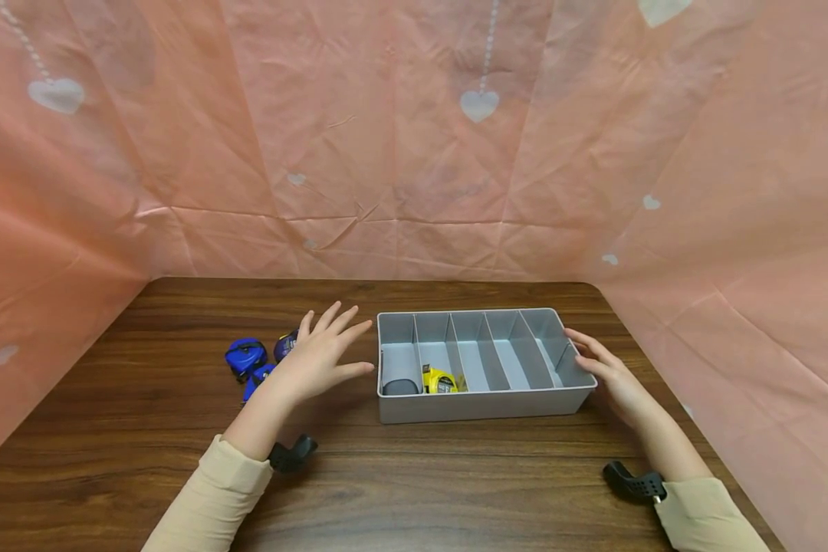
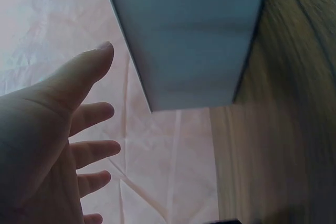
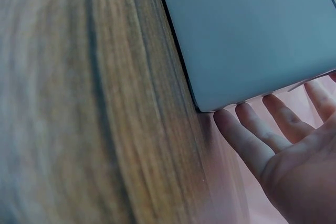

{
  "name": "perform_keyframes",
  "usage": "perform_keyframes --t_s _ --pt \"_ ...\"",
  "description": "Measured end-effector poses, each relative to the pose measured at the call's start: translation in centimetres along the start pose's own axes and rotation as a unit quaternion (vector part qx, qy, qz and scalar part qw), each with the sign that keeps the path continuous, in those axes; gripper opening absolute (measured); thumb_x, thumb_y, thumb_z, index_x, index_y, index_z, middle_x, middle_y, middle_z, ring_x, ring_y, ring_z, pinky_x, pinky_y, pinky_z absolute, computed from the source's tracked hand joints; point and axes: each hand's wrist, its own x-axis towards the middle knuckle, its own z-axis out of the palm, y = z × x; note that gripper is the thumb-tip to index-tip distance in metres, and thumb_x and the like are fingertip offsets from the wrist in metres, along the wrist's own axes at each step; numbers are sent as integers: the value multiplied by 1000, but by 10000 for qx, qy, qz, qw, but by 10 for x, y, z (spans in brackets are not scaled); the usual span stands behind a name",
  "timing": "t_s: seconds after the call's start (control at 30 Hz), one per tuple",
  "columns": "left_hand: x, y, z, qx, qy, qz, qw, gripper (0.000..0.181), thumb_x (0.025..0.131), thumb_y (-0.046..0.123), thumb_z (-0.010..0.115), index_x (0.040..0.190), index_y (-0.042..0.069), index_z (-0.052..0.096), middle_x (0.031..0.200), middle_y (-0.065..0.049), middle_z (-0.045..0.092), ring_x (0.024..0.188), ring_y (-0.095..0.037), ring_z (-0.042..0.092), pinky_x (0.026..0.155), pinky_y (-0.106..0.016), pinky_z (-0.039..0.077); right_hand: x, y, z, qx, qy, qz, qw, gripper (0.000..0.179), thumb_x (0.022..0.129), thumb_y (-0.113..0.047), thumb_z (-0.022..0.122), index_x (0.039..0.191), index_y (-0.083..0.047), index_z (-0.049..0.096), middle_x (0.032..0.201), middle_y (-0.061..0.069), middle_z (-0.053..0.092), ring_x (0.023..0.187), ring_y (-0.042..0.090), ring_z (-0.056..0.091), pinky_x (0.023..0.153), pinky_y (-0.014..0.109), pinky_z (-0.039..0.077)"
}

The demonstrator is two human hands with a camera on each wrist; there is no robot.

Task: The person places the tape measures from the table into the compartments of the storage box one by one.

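Curtained-off tabletop spot, kind of building unclear
Pink cloth [image 1: 414, 169] printed with white hearts [image 1: 479, 106] encloses the wood-grain surface [image 1: 455, 487] at the back and both sides.

The divided tray [image 1: 486, 407] is showing uniform light grey. The tape measure [image 1: 443, 382] is showing yellow with dark markings; the rounded item [image 1: 401, 387] is showing dark grey. Two compact cases [image 1: 246, 354] are showing bright blue with black parts, and the partly hidden third case [image 1: 285, 346] is apparently showing dark navy. The table [image 1: 455, 491] is displaying brown, streaked wood grain. The backdrop [image 1: 414, 153] is displaying peach-pink with white hearts [image 1: 479, 106]. The sleeves [image 1: 234, 475] are showing plain beige.
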Motion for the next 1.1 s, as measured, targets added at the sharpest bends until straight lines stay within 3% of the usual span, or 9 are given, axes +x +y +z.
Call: perform_keyframes --t_s 0.7,1.1 --pt "-27 -34 -1 162 79 -257 9995 72 87 51 65 145 15 43 152 -16 29 142 -36 12 105 -66 3 0 1 -2 -52 12 -59 10000 50 104 -18 36 152 -14 24 144 22 22 115 11 41 85 28 43" --pt "-44 -51 -5 101 35 -577 9983 71 87 44 68 146 11 42 152 -20 28 141 -41 12 102 -69 3 -1 1 -3 -128 21 -23 9999 51 104 -19 36 153 -14 23 145 22 21 116 11 40 85 27 43"
